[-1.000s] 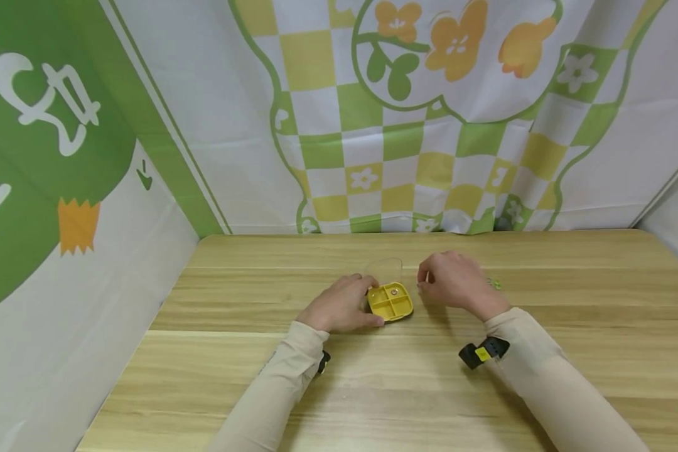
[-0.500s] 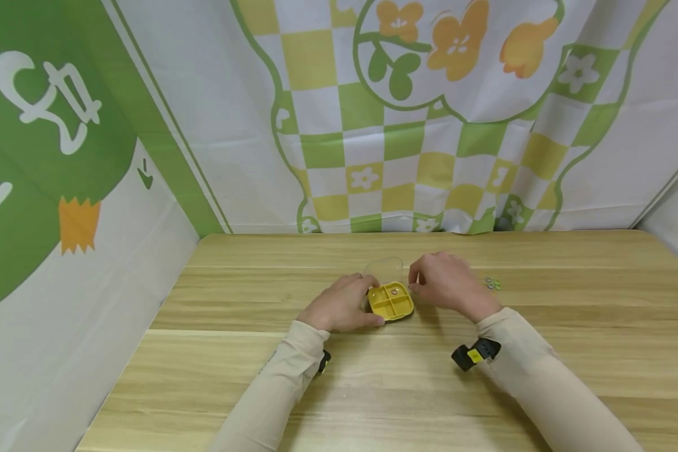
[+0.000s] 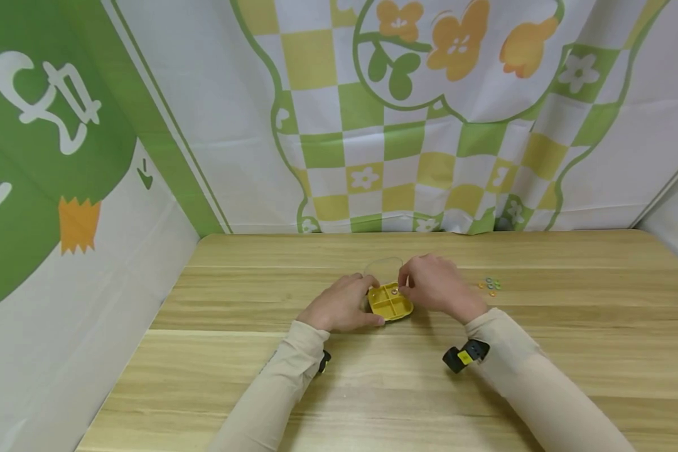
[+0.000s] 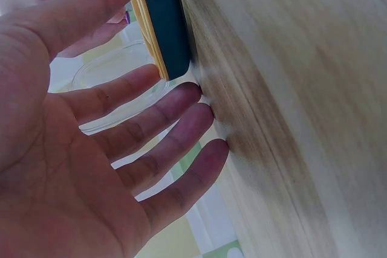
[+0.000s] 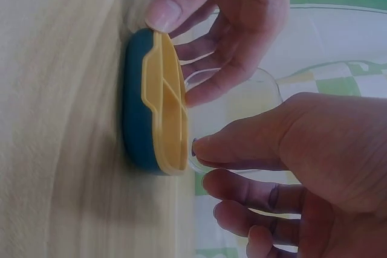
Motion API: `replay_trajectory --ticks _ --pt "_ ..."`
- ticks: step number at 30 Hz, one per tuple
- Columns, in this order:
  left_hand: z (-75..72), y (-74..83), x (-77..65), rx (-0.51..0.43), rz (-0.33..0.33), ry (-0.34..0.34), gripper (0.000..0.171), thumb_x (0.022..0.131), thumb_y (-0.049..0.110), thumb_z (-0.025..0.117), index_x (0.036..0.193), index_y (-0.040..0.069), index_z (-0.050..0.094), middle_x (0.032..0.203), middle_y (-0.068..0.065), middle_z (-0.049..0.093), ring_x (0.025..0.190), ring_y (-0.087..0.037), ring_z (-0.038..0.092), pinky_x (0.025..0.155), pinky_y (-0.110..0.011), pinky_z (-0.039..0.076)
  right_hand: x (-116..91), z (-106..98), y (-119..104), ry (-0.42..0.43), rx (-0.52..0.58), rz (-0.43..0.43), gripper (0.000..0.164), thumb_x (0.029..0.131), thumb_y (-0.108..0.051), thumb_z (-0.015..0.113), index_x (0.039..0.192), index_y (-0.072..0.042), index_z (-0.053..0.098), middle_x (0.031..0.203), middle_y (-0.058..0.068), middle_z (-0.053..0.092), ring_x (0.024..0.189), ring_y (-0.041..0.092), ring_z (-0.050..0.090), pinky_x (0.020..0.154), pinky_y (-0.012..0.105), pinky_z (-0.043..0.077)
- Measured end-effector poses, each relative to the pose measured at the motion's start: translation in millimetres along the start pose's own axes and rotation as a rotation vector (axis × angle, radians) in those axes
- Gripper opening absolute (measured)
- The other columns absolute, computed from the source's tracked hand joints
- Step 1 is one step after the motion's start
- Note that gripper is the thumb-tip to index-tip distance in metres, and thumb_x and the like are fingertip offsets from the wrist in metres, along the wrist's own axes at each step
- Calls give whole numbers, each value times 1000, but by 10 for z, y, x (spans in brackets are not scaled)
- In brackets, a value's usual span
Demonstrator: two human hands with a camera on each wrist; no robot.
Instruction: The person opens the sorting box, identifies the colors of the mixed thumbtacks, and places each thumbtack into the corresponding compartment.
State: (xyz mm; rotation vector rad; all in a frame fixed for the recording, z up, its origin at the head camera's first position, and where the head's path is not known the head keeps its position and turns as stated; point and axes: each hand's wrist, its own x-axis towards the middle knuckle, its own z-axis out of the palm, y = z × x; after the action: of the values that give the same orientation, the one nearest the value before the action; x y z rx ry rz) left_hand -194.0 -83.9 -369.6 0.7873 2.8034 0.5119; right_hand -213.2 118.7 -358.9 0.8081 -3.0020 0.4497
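Note:
A small pill box (image 3: 392, 308) with a yellow divided insert and a dark teal base (image 5: 138, 110) rests on the table, its clear lid (image 3: 382, 269) raised behind it. My left hand (image 3: 344, 304) holds the box by its rim between thumb and index finger; the other fingers spread beside it. Over the box's right edge, my right hand (image 3: 436, 284) pinches a tiny purple piece (image 4: 127, 17), mostly hidden by the fingertips. One small ring-like piece (image 3: 394, 291) lies in the back right compartment.
To the right of the right hand, several tiny ring-like pieces (image 3: 490, 284) in green, orange and grey-blue lie on the wooden table (image 3: 373, 389). A patterned curtain (image 3: 401, 157) hangs along the table's back edge.
My right hand has moved left from beside the box to over its right edge, uncovering more small pieces on the table. The left hand and box have stayed in place.

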Motion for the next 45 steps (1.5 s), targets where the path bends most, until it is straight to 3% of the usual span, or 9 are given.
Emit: replay_trajectory --ticks 22,45 --pt "-1 -12 -8 -6 10 -2 64 76 45 70 126 12 50 115 -2 55 105 -16 49 90 -31 39 53 84 -72 49 -16 -20 4 79 -21 64 80 -20 68 69 -10 55 59 10 48 48 28 39" --pt "-2 -14 -10 5 24 3 65 76 46 70 126 10 50 115 -4 55 104 -17 50 88 -30 40 75 131 -91 48 -18 6 5 78 -19 63 79 -20 68 72 -7 57 57 12 48 46 28 38"
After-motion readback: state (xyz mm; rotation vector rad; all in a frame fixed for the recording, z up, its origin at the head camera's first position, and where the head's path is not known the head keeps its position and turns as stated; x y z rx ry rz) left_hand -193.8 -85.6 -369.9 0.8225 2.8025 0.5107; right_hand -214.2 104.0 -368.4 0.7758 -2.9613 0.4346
